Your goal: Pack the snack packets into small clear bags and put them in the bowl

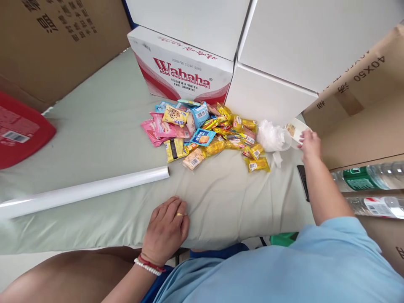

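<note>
My right hand point(311, 145) reaches to the far right of the table and grips the rim of a small white container point(298, 131). Something tan shows inside it, too small to name. Just left of the container sits a bundle of clear plastic point(270, 135), with a round clear rim beside it. My left hand point(168, 225) lies palm down on the cloth near the front edge, fingers extended and holding nothing. Ahead of it is a heap of wrapped snacks: yellow packets point(215, 147), pink packets point(166, 127) and blue packets point(202, 136).
A white plastic-looking roll point(88, 191) lies on the green tablecloth point(104, 113). Behind the snacks stand a Wahaha water carton point(186, 80) and white boxes point(268, 92). A red container point(22, 130) is at left; at right are cardboard point(362, 122), two bottles point(360, 179) and a dark flat object point(303, 183).
</note>
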The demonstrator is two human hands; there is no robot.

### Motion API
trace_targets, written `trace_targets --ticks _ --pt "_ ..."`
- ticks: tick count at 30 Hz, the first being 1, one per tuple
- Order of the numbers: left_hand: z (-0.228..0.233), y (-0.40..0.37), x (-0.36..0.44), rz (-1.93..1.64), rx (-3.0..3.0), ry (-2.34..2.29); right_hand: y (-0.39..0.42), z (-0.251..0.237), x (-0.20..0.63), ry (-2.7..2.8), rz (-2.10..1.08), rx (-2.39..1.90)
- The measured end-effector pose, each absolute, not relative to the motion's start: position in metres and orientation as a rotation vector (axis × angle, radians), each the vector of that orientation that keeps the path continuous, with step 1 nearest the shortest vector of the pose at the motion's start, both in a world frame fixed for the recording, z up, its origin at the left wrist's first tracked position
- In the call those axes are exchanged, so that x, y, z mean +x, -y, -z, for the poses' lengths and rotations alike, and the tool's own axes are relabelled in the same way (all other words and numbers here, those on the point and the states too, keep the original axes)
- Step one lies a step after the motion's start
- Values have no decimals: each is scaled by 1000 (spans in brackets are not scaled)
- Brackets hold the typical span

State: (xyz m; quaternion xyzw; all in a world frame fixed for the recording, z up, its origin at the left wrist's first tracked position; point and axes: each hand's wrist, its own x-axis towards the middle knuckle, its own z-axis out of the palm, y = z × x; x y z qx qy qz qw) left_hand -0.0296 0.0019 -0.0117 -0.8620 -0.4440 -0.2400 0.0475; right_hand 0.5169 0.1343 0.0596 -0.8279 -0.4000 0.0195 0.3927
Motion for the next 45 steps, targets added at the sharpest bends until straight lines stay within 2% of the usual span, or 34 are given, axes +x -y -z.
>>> trace_targets --ticks 5,10,13,17,20,25,30,32,37,42,45 --pt "15 1 -29 743 -2631 1353 -62 -20 469 1176 -335 -2148" --pt "18 3 -30 791 -2653 1410 -35 -4 448 1225 -132 -2213" --pt "19 5 -33 977 -2673 1494 -26 -2 439 1131 -105 -2124" --pt "19 11 -38 1333 -2668 1705 -10 -5 416 1015 -252 -1956" --pt "14 16 -39 1489 -2693 1824 -2 -23 401 843 -403 -1804" --pt "-9 29 -10 1774 -2823 2142 17 -58 349 731 -907 -1441" --pt "-21 34 40 2359 -2901 2738 38 -45 242 854 -1279 -1398" --pt "-18 32 43 2493 -2804 2796 42 -35 213 884 -1364 -1375" --pt "-13 30 16 2707 -2375 2986 33 -28 201 733 -1531 -1271" --pt "-11 35 4 2665 -2364 3018 29 -37 197 1146 -1444 -1279" --pt "-9 34 -1 2823 -2272 2999 27 -38 192 1336 -1381 -1353"
